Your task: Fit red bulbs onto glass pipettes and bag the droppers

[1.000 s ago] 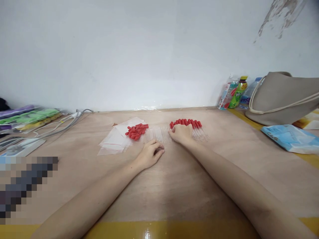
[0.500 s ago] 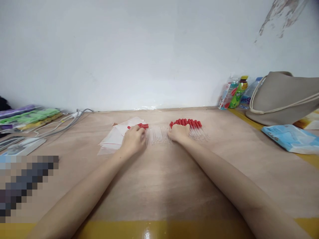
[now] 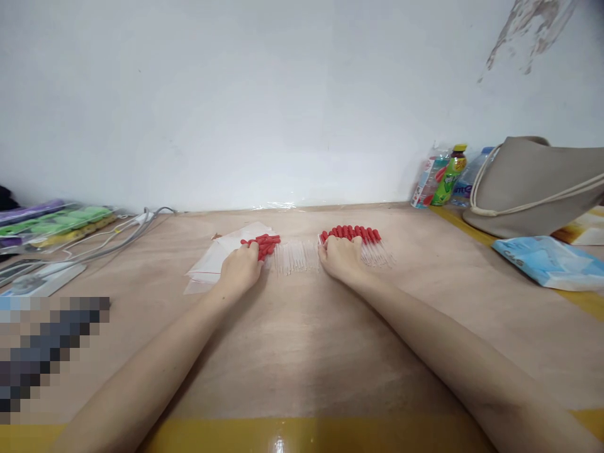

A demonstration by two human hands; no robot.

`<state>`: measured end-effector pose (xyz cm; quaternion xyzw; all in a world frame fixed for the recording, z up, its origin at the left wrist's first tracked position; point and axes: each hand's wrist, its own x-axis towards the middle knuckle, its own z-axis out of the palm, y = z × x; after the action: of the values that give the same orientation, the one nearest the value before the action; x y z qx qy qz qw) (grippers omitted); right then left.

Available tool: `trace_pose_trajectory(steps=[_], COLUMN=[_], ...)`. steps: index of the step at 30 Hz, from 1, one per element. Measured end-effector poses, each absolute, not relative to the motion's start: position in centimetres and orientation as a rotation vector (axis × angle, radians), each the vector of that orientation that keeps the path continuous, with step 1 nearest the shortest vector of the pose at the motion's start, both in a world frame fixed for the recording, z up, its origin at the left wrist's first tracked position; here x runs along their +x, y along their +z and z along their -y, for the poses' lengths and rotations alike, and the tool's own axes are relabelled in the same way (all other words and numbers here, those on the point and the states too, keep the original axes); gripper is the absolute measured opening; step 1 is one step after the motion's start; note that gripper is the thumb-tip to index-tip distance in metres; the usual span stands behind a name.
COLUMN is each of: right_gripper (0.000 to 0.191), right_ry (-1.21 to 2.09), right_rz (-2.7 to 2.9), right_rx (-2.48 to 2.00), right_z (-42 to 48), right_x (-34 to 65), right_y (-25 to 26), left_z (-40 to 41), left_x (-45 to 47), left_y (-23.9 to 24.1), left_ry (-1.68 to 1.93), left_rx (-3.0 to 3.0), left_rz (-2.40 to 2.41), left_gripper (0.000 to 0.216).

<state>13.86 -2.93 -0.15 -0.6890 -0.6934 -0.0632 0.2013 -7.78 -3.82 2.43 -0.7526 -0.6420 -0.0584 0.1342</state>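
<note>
Head view: the left hand (image 3: 240,269) is resting bent-fingered on the red bulbs (image 3: 263,240), which are sitting by some clear plastic bags (image 3: 207,259). The right hand (image 3: 343,257) is curling over the red-topped tubes (image 3: 370,234). Can't tell if either's gripping anything. Bare tubes (image 3: 296,257) are lying between them, on the tabletop (image 3: 283,352).

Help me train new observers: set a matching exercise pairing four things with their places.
1. bare left hand
2. bare right hand
3. green bottle with yellow cap
4. blue-and-white flat packet

A. in front of the grey-brown bag
B. at the row of red-topped clear tubes
C. near the white wall
D. at the loose heap of small red bulbs

Pairs: 1-D; 2-B; 3-C; 4-A
</note>
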Motion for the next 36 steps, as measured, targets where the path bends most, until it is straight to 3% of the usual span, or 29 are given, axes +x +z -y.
trace_pose_trajectory(steps=[7,17,36], right_gripper=[0.025,0.021,0.015], right_ry=[-0.321,-0.203,0.034], right_rz=[1.873,2.13,2.214], right_rx=[-1.542,-1.21,-0.952], right_z=[6.3,10.4,9.9], right_x=[16.5,20.0,18.8], right_y=[-2.8,-3.2,-3.2], left_z=[3.9,8.0,7.9], left_x=[-7.5,-2.1,-1.8], left_y=[2.2,-1.4,-2.1], left_ry=[-0.268,-1.05,-1.265], left_rx=[-2.184,-2.845,-3.173], left_rz=[1.785,1.253,1.479], left_gripper=[0.021,0.016,0.019])
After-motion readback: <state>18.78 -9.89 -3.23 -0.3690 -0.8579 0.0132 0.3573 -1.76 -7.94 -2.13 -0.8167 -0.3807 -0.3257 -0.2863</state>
